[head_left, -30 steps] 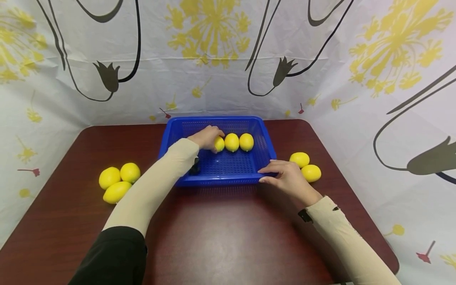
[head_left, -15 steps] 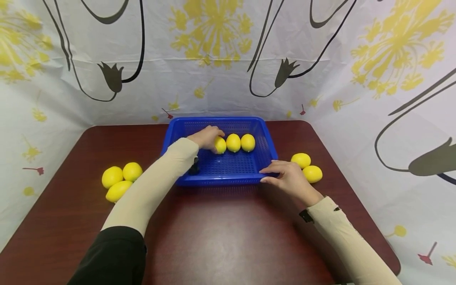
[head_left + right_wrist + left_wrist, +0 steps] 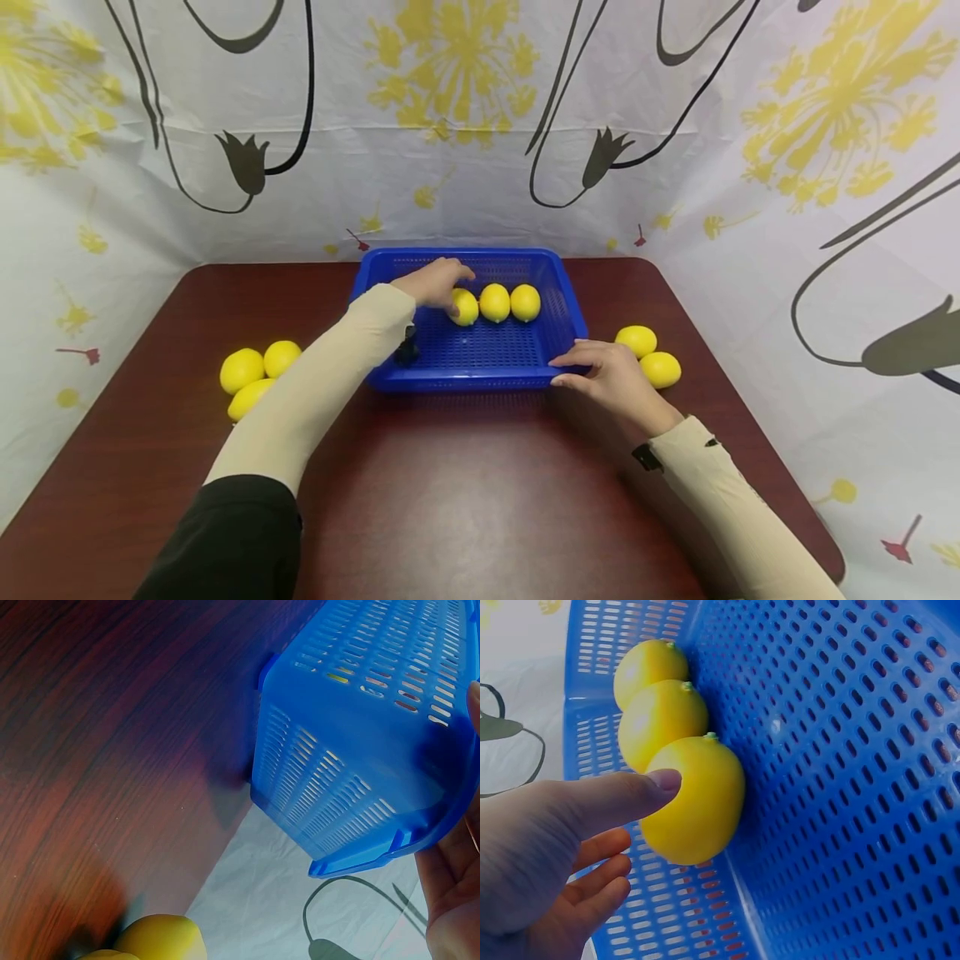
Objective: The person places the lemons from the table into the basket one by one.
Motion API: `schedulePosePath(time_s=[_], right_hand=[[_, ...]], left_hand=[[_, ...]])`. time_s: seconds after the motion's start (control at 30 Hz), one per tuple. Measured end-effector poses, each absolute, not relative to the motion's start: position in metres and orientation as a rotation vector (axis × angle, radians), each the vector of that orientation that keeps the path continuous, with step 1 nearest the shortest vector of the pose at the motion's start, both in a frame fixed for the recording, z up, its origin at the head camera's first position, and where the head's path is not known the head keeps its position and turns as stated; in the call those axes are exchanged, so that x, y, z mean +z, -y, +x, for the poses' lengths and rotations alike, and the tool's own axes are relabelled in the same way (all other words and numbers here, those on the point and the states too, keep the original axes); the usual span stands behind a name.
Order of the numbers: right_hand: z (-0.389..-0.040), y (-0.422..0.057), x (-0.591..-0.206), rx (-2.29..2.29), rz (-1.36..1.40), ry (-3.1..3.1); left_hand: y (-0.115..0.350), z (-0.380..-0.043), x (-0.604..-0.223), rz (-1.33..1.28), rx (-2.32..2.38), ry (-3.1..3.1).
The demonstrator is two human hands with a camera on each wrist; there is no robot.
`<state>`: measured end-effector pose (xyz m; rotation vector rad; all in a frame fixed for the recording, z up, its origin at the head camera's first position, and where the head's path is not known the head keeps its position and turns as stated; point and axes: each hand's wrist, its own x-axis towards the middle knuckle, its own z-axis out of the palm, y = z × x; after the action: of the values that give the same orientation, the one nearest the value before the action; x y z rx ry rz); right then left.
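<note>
Three yellow lemons stand in a row along the back of a blue plastic basket (image 3: 480, 383). My left hand (image 3: 431, 283) is inside it beside the leftmost lemon (image 3: 467, 310). In the left wrist view the thumb of my left hand (image 3: 547, 817) overlaps that lemon (image 3: 705, 806), while the other fingers are loose and apart from it. The middle lemon (image 3: 494, 302) and the right lemon (image 3: 525, 302) sit close alongside. With thumb and fingers, my right hand (image 3: 611, 375) grips the front right corner of the basket's rim; the right wrist view shows the hand (image 3: 457, 892) only partly.
On the brown table (image 3: 465, 500), two lemons (image 3: 660, 370) lie right of the basket. Three more lemons (image 3: 242, 372) are grouped at the left, one partly behind my left sleeve. A patterned white cloth (image 3: 480, 183) hangs around the table's back and sides.
The fingers of my left hand have loosened and lifted slightly off the leftmost lemon, which stays in the row. My right hand keeps its grip on the rim. The head view has shifted slightly.
</note>
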<state>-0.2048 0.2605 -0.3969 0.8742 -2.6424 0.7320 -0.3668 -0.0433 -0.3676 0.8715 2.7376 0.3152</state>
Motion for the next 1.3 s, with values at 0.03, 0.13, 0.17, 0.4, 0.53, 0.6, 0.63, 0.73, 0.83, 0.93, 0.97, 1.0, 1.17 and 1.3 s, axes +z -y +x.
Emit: schedulePosePath(time_s=[0.03,0.13,0.17,0.4,0.53,0.6,0.63,0.73,0.83,0.93,0.97,1.0,1.17,1.3], right_hand=[[-0.205,-0.261,-0.397,0.729,0.871,2.644],[-0.204,-0.261,-0.397,0.731,0.865,2.649],[-0.204,-0.261,-0.397,0.733,0.865,2.650],[-0.204,-0.260,-0.398,0.742,0.859,2.655],[-0.203,-0.260,-0.397,0.743,0.850,2.659],[-0.203,-0.259,-0.397,0.747,0.851,2.660],[-0.203,-0.259,-0.397,0.749,0.850,2.661],[-0.202,-0.259,-0.396,0.757,0.850,2.664],[-0.202,-0.259,-0.396,0.762,0.848,2.670],[-0.202,-0.259,-0.395,0.771,0.849,2.675],[-0.202,-0.259,-0.395,0.771,0.848,2.676],[-0.202,-0.259,-0.395,0.773,0.847,2.677],[-0.203,-0.259,-0.396,0.765,0.841,2.674],[-0.202,-0.258,-0.395,0.765,0.843,2.665]], left_hand=[[0.044,-0.366,-0.365,0.861,0.329,-2.733],[0.046,-0.365,-0.359,0.846,0.373,-2.734],[0.046,-0.364,-0.356,0.845,0.394,-2.735],[0.053,-0.368,-0.338,0.944,0.491,-2.755],[0.059,-0.369,-0.327,0.951,0.564,-2.781],[0.063,-0.369,-0.321,0.930,0.603,-2.797],[0.064,-0.369,-0.318,0.923,0.627,-2.805],[0.070,-0.368,-0.308,0.902,0.690,-2.824],[0.076,-0.366,-0.298,0.899,0.754,-2.829],[0.082,-0.364,-0.290,0.896,0.803,-2.839],[0.084,-0.364,-0.287,0.897,0.814,-2.846],[0.085,-0.363,-0.284,0.892,0.826,-2.851],[0.092,-0.360,-0.277,0.858,0.865,-2.900],[0.099,-0.358,-0.277,0.875,0.892,-2.900]])
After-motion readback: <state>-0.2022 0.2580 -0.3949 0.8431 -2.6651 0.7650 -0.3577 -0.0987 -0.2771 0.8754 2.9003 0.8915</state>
